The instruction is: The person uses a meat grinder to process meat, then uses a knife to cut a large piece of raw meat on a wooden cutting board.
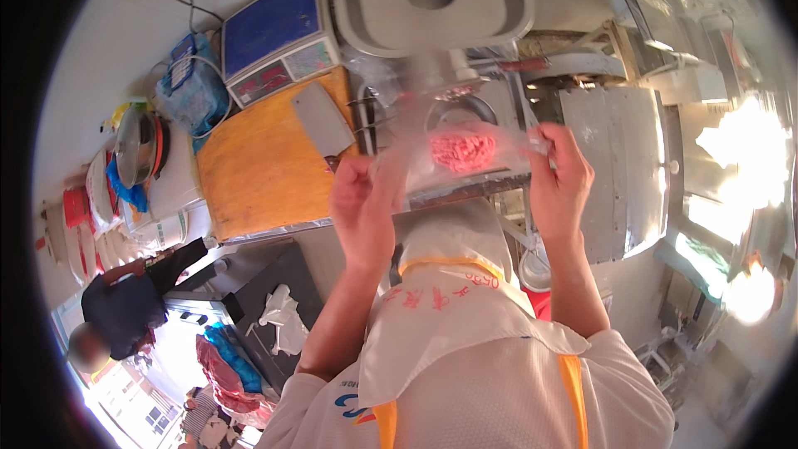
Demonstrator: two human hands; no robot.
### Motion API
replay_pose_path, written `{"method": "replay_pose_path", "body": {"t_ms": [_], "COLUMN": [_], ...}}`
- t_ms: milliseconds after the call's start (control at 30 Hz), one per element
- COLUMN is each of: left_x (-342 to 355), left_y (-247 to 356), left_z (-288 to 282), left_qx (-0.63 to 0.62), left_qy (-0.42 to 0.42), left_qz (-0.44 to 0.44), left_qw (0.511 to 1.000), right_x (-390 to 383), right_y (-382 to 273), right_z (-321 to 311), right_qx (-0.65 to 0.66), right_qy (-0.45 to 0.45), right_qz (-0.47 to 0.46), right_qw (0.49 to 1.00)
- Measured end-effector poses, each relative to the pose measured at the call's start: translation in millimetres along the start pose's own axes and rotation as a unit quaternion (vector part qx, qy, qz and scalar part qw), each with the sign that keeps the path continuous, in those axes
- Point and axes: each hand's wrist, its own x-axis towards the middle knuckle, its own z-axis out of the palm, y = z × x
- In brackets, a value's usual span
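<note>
A clear plastic bag is stretched between my hands in front of the meat grinder. Pink minced meat lies in it, midway between them. My left hand is closed on the bag's left side, and my right hand pinches its right side. Behind the bag, partly covered by it, a round steel bowl sits below the grinder's outlet. Above rises the grinder's steel feed tray, with a dark round hole in its middle. The grinder's outlet is blurred.
Left of my left hand, a cleaver lies on a yellow-brown cutting board. Behind the board stands a scale with a blue top. A grey metal box is on the right. At lower left are a person and raw meat.
</note>
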Motion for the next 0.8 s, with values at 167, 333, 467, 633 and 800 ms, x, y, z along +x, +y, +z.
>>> {"method": "replay_pose_path", "body": {"t_ms": [167,333,467,633,800], "left_x": [-6,62,112,118,230], "left_y": [66,121,177,167,196], "left_z": [-48,-119,-187,-221,-230], "left_qx": [0.001,0.061,0.106,0.124,0.187], "left_qy": [0.003,-0.010,-0.147,-0.126,-0.173], "left_qz": [0.008,0.064,0.020,-0.001,0.127], "left_qw": [1.000,0.996,0.983,0.984,0.959], "right_x": [-12,9,29,-7,64], "right_y": [-60,-146,-208,-265,-307], "right_z": [-2,74,145,242,303], "right_qx": [0.262,0.422,0.381,0.236,0.061], "right_qy": [-0.220,-0.305,-0.304,-0.266,-0.201], "right_qz": [0.235,0.167,0.144,-0.040,-0.091], "right_qw": [0.910,0.837,0.861,0.934,0.974]}}
